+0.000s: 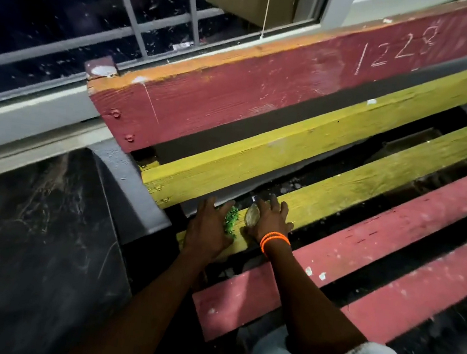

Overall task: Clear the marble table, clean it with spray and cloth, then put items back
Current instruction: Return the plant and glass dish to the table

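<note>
Both my hands reach down to the left end of a yellow slat (343, 191) of a painted wooden bench. My left hand (208, 227) lies flat on the slat, its fingers touching a small green leafy sprig (231, 221). My right hand (268, 221), with orange bands on the wrist, rests with fingers spread over a pale shell-like object (251, 214) standing on the same slat. Whether its fingers curl round that object is hidden. The marble table, spray and cloth are out of view.
The bench has red slats (364, 253) nearer me and a red backrest (267, 92) with chalk numbers. Dark gaps run between slats. A grey bench support (125, 180) and dark floor (25, 238) lie left. A barred window (97, 25) stands behind.
</note>
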